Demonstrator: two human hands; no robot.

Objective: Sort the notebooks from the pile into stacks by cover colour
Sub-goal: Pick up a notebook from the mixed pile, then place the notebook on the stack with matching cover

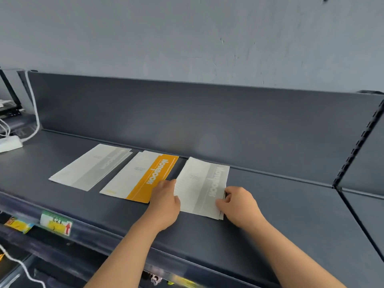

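A pile [199,183] of notebooks, topped by a white cover with a grey band, is seen lying flat on a dark grey shelf [270,204], close to the back panel [187,113]. The left hand [166,202] is laid against the left edge of the pile, its fingers kept fairly straight and together, reaching partly onto the neighbouring cover; nothing is gripped by it. The right hand [239,204] is placed at the near right corner of the pile, where the edge is pinched between the curled fingers and the thumb, the thumb being pressed on the top cover. Just left of the pile, almost touching it, an orange-banded stack [141,177] is laid flat, and its near right corner is hidden by the left hand. Further left of the pile, beyond the orange-banded stack, a grey-banded stack [91,167] is set, with a narrow gap kept between the two. Well to the left of the pile, at the shelf's end, a white power strip [10,143] and a white cable [35,113] are found. Below and left of the pile, a green and yellow price label [56,222] is fixed to the shelf's front edge
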